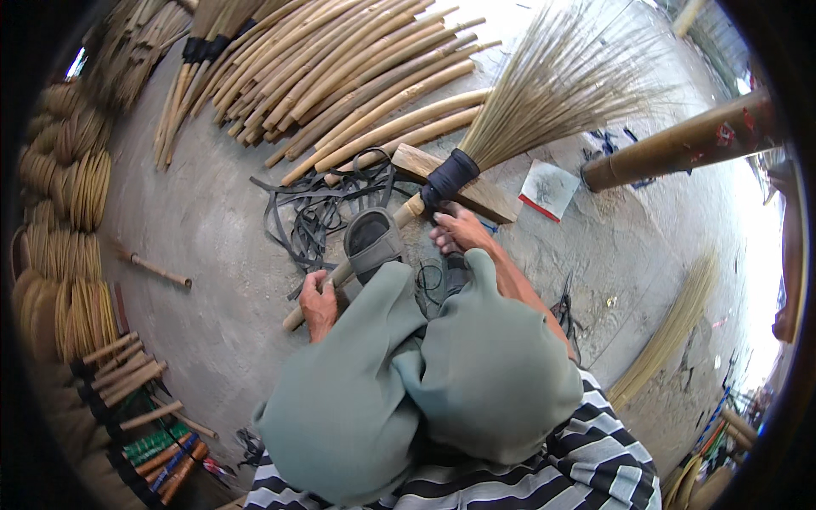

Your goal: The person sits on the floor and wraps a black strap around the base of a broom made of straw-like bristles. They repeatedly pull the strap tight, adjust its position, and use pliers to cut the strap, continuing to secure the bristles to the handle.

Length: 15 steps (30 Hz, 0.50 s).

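Observation:
A grass broom (544, 102) lies slantwise before me, its bristles fanning to the far right. Black strip is wound thickly round its neck as a binding (450, 177). My left hand (319, 304) is closed on the broom's bamboo handle (340, 274) close to its lower end. Just below the binding, my right hand (459, 228) has its fingers curled in; what they pinch is too dark to make out. A sandalled foot (374, 242) rests against the handle between my hands. The binding lies over a wooden block (484, 194).
Loose black strips (310, 212) lie tangled left of the foot. Curved bamboo sticks (365, 68) are piled at the far side. A bamboo post (680, 144) stands right, near a white and red packet (548, 189). Loose grass (671, 331) lies right; bundled coils (81, 187) line the left.

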Available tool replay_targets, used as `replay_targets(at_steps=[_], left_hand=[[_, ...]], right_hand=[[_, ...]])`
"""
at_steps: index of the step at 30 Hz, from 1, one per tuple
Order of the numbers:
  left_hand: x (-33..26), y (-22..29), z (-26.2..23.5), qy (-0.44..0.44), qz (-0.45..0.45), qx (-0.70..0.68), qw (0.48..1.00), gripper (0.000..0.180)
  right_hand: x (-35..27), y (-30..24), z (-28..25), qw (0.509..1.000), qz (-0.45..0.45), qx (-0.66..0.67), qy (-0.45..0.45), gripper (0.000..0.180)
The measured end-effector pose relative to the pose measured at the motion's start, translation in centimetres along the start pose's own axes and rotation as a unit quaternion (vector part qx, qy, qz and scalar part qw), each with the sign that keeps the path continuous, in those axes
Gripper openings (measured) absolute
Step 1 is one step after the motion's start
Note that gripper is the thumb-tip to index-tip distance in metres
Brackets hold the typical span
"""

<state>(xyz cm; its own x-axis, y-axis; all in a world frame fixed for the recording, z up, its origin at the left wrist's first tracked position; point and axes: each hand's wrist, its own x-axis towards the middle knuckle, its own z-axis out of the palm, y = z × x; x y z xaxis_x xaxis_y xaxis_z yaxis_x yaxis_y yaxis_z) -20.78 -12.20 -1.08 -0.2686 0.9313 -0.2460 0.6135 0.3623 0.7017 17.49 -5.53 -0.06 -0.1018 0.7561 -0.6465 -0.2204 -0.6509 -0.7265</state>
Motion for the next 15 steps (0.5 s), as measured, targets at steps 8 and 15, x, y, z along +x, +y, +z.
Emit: replay_targets(at_steps=[8, 15], left_hand=[[0.7, 11.4, 1.8, 0.03, 0.154, -0.196, 0.968, 0.025], [2.3, 22.3, 8.7, -0.145, 0.232, -0.061, 0.96, 0.021]], right_hand=[[-3.9, 1.5, -1.8, 0.994, -0.043, -0.082, 0.049, 0.031], [-8.4, 2.0, -0.7, 0.964, -0.173, -0.167, 0.109, 0.03]])
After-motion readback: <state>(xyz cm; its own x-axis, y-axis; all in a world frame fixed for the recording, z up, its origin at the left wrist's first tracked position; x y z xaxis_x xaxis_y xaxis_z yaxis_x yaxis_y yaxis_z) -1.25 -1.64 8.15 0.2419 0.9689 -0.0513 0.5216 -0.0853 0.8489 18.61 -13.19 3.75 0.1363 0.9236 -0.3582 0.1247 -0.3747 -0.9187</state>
